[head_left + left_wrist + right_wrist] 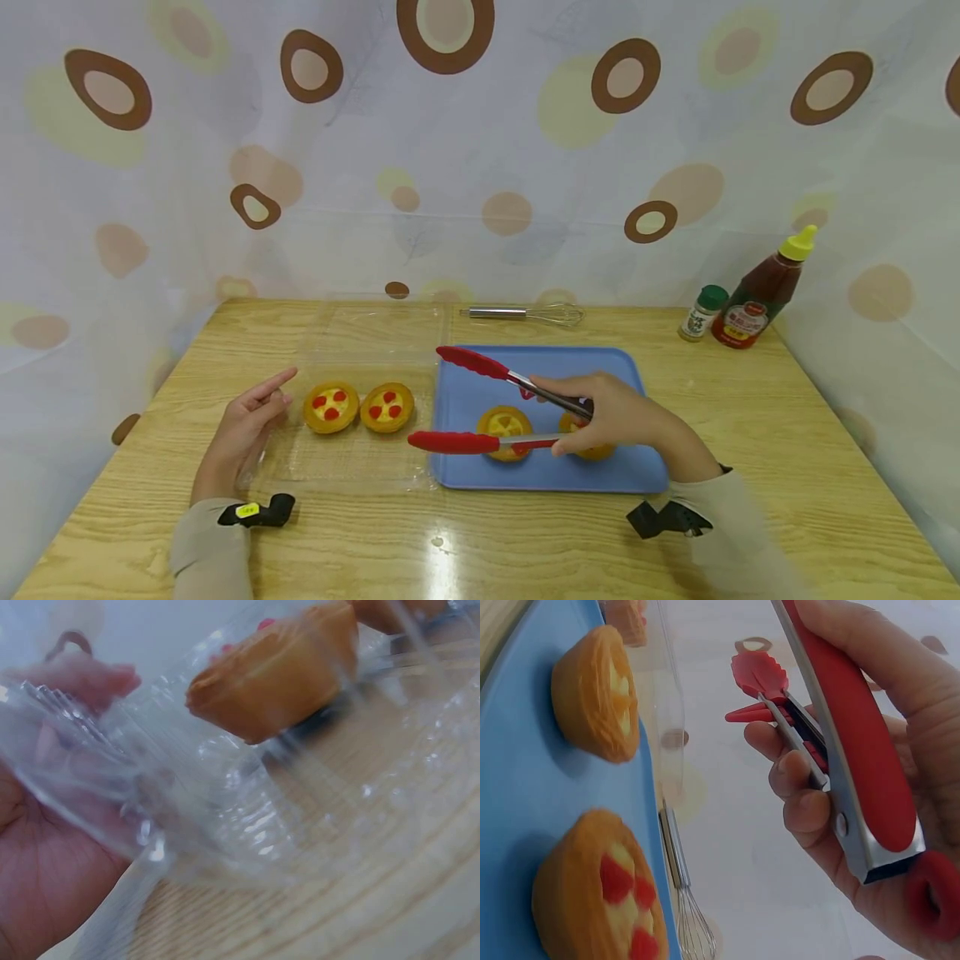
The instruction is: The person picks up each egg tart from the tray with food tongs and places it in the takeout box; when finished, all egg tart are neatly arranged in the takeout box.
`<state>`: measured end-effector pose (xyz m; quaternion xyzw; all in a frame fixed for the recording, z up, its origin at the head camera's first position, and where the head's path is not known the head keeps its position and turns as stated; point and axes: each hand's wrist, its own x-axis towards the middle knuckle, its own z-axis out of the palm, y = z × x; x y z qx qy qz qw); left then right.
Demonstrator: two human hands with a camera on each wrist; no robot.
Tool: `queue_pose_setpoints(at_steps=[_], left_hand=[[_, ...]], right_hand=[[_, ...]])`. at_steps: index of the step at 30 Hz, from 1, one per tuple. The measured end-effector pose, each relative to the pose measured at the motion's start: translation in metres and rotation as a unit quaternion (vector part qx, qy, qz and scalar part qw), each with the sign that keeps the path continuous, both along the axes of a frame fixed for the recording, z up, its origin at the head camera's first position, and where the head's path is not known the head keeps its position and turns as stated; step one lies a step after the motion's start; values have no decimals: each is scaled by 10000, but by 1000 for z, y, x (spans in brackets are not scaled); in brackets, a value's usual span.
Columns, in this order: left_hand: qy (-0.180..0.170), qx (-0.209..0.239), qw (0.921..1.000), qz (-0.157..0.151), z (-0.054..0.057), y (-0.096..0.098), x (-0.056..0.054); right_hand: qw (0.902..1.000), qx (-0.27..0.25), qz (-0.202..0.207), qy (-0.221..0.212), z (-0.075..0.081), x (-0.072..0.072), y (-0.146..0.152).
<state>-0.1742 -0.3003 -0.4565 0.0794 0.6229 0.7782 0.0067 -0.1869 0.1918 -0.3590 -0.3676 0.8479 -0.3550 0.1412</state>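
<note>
My right hand (pixel 618 412) grips red-tipped metal tongs (pixel 468 443) above the blue tray (pixel 457 392), their arms spread apart and nothing between the tips. Beneath them on the tray lie an egg tart (pixel 505 423) with yellow topping and another tart (pixel 600 892) with red pieces, partly covered by the hand in the head view. To the left, an open clear plastic container (pixel 352 462) holds two tarts (pixel 331 407) with red pieces. Against its left side rests my left hand (pixel 243 425), index finger extended; in the left wrist view the palm shows through the clear wall.
Behind the tray a metal whisk (pixel 521 313) lies along the table's back edge. A green-capped seasoning jar (pixel 701 314) and a red sauce bottle (pixel 757 300) with a yellow nozzle stand at the back right. A patterned curtain (pixel 480 167) hangs behind the wooden table (pixel 525 542).
</note>
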Motion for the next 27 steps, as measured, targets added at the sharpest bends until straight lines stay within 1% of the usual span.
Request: queue_pose_setpoints(at_steps=[5, 9, 14, 19, 27], left_hand=[[-70, -33, 10000, 25, 1, 0, 0], [-121, -26, 9999, 29, 1, 0, -1], [-129, 43, 9999, 31, 0, -1, -1], [-184, 30, 9998, 70, 0, -1, -1], [-200, 24, 9998, 63, 0, -1, 0]], right_hand=[[9998, 32, -122, -154, 1, 6, 20], [9999, 104, -123, -17, 0, 11, 34], [9992, 357, -111, 158, -3, 17, 46], [9987, 436, 7, 270, -3, 19, 51], [9980, 602, 119, 149, -4, 20, 51]])
